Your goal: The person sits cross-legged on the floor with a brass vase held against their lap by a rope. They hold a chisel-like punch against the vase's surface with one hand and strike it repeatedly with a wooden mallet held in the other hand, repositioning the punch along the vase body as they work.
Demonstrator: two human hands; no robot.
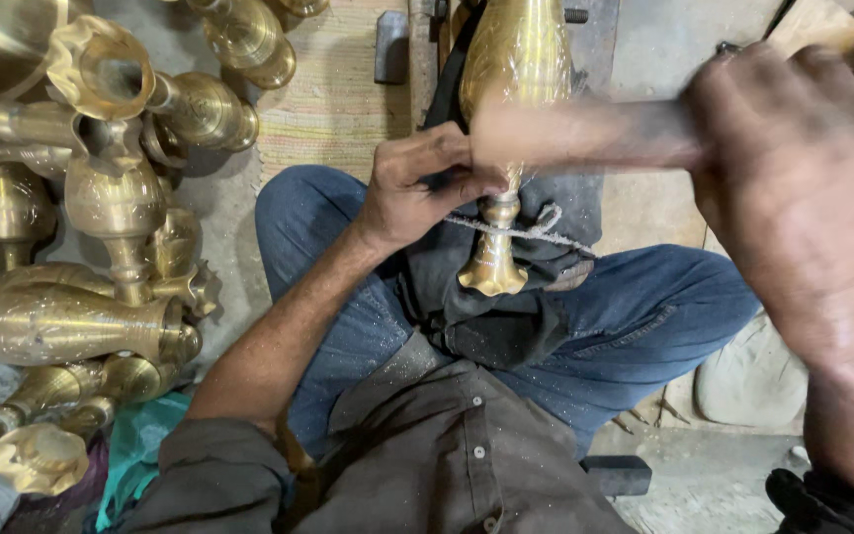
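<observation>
Head view: brass vase [511, 89] propped across lap, foot toward body. Left hand [417, 188] pinched around a small tool at vase neck. Right hand [793, 178] clenched on blurred wooden handle [585, 133], right of vase. Risk: mistimed blow, likely glancing onto left fingers or denting brass.

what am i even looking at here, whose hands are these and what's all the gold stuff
This is one picture from a camera worn on a person's head, looking down at their own lap and hands. They sit with knees apart in blue jeans. A brass vase lies along their lap, foot toward them. The left hand grips it near its narrow stem. The right hand, close to the camera, swings a blurred wooden tool across the vase; its exact kind cannot be told. On the floor to the left lies a pile of similar brass vases.
</observation>
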